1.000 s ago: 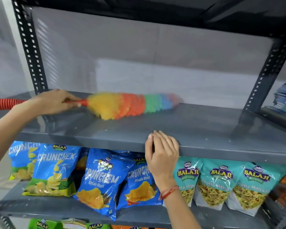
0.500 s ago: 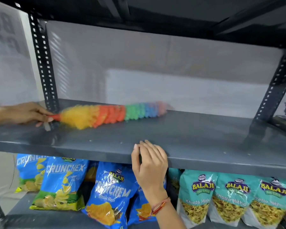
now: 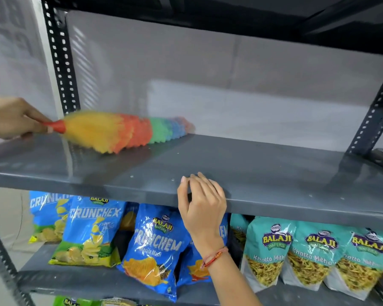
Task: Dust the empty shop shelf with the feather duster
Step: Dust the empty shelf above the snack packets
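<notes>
A rainbow feather duster (image 3: 124, 132) with a red handle lies along the back left of the empty grey shelf (image 3: 263, 171), its yellow end nearest my grip and its blue and pink tip pointing right. My left hand (image 3: 13, 117) is closed around the red handle at the far left, partly cut off by the frame edge. My right hand (image 3: 200, 206) rests on the shelf's front lip near the middle, fingers curled over the edge and holding nothing.
Black perforated uprights stand at the back left (image 3: 61, 60) and right (image 3: 376, 107). A dark shelf (image 3: 230, 14) hangs overhead. Blue chip bags (image 3: 155, 246) and teal snack bags (image 3: 272, 252) fill the shelf below.
The duster has swept left along the shelf with my left hand. My right hand has stayed on the front edge while the view shifted.
</notes>
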A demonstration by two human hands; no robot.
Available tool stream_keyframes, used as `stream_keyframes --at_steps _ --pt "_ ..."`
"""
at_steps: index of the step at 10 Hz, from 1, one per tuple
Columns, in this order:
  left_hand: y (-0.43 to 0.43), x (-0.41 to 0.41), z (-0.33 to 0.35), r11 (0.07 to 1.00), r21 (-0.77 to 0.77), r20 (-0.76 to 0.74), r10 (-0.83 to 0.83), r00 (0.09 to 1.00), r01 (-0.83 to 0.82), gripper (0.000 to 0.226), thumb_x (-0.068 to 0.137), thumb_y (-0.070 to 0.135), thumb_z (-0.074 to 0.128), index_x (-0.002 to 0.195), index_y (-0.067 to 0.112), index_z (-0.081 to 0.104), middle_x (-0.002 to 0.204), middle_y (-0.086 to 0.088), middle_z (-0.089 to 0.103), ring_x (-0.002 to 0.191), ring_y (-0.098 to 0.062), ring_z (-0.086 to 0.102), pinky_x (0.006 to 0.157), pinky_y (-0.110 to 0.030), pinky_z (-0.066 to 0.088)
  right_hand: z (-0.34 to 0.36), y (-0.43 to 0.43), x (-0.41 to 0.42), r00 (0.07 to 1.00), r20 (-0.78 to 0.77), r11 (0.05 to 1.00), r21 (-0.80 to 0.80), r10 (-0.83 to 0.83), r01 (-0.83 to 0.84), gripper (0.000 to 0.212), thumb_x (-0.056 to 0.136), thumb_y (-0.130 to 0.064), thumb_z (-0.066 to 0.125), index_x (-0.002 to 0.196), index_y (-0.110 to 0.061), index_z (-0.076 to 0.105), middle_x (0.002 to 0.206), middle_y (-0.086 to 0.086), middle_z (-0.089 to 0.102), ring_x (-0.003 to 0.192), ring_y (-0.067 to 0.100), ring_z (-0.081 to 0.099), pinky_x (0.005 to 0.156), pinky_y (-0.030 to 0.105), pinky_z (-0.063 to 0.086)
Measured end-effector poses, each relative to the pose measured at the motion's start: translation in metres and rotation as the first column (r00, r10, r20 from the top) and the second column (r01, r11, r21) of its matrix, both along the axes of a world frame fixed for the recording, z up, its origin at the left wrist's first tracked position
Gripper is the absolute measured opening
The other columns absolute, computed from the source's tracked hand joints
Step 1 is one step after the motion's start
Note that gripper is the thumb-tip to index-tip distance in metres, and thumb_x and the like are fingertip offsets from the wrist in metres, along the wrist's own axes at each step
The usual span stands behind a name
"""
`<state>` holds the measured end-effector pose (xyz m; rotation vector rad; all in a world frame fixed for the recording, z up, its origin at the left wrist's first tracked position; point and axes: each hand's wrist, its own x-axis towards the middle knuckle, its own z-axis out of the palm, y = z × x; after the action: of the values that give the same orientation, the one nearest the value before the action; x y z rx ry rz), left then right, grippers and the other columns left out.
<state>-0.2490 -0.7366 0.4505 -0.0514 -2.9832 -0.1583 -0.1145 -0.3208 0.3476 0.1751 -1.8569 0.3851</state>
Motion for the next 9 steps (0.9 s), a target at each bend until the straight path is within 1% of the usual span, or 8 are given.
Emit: stream_keyframes --at_steps 1,2,3,4,5,7,8,9 --pt "0.040 0.057 0.022 0.992 0.105 -0.008 0.069 0.998 -0.068 0.034 0.081 0.066 0.053 0.103 0.045 0.069 0.081 0.006 0.075 0.079 -0.017 0.071 0.080 -0.038 0.057 0.007 -0.020 -0.002 0.997 0.051 0.998 0.012 0.060 -0.060 0.029 0.091 -0.025 0.051 0.075 -0.009 0.069 0.080 0.006 0.077 0.093 0.023 0.072 0.073 0.031 0.057" --pt "0.066 0.101 0.011 0.986 0.165 -0.069 0.045 0.997 -0.033 0.018 0.085 0.048 0.059 0.093 0.040 0.073 0.061 0.008 0.070 0.064 -0.016 0.066 0.066 -0.031 0.053 0.017 -0.045 -0.006 0.983 0.164 0.995 0.054 0.079 -0.089 0.029 0.089 -0.027 0.054 0.075 -0.007 0.069 0.084 0.010 0.077 0.098 0.027 0.071 0.071 0.032 0.057" --pt "0.075 0.123 -0.013 0.975 0.219 -0.103 0.061 0.993 -0.037 0.017 0.087 0.038 0.062 0.098 0.033 0.074 0.058 0.003 0.068 0.058 -0.018 0.058 0.057 -0.027 0.044 0.023 -0.067 -0.009 0.938 0.338 0.986 0.114 0.076 -0.121 0.031 0.091 -0.028 0.053 0.077 -0.004 0.068 0.090 0.015 0.076 0.107 0.031 0.066 0.075 0.035 0.055" --pt "0.081 0.129 -0.030 0.964 0.255 -0.133 0.107 0.985 -0.070 0.028 0.087 0.045 0.058 0.105 0.032 0.073 0.079 -0.006 0.073 0.078 -0.027 0.066 0.070 -0.033 0.050 0.022 -0.085 -0.007 0.888 0.453 0.972 0.160 0.081 -0.170 0.041 0.097 -0.030 0.040 0.084 -0.003 0.068 0.098 0.015 0.074 0.115 0.031 0.060 0.083 0.038 0.052" --pt "0.083 0.135 -0.034 0.978 0.191 -0.183 0.117 0.976 -0.081 0.032 0.087 0.052 0.052 0.108 0.036 0.071 0.091 -0.008 0.073 0.086 -0.032 0.065 0.077 -0.040 0.053 0.022 -0.089 -0.005 0.860 0.498 0.963 0.163 0.107 -0.215 0.047 0.100 -0.032 0.031 0.090 -0.003 0.067 0.103 0.016 0.073 0.112 0.030 0.061 0.089 0.040 0.049" --pt "0.094 0.147 -0.028 0.961 0.273 -0.154 0.083 0.985 -0.038 0.024 0.084 0.052 0.057 0.099 0.042 0.073 0.092 -0.001 0.075 0.087 -0.027 0.066 0.082 -0.042 0.054 0.023 -0.086 -0.004 0.835 0.539 0.957 0.169 0.111 -0.236 0.052 0.100 -0.036 0.026 0.096 -0.003 0.066 0.104 0.014 0.071 0.104 0.028 0.063 0.091 0.037 0.049" --pt "0.107 0.146 -0.031 0.957 0.287 -0.122 0.070 0.990 -0.033 0.027 0.087 0.048 0.056 0.105 0.037 0.073 0.087 0.002 0.071 0.087 -0.025 0.065 0.084 -0.043 0.053 0.024 -0.086 -0.003 0.825 0.557 0.959 0.167 0.101 -0.230 0.053 0.100 -0.037 0.024 0.102 -0.005 0.065 0.109 0.012 0.070 0.106 0.026 0.062 0.092 0.036 0.047" --pt "0.116 0.147 -0.029 0.960 0.273 -0.114 0.103 0.988 -0.069 0.031 0.089 0.048 0.052 0.113 0.039 0.069 0.100 -0.003 0.073 0.095 -0.029 0.063 0.084 -0.045 0.053 0.026 -0.086 0.000 0.816 0.569 0.961 0.156 0.104 -0.230 0.053 0.100 -0.038 0.025 0.102 -0.004 0.066 0.109 0.013 0.070 0.106 0.026 0.062 0.092 0.036 0.047"
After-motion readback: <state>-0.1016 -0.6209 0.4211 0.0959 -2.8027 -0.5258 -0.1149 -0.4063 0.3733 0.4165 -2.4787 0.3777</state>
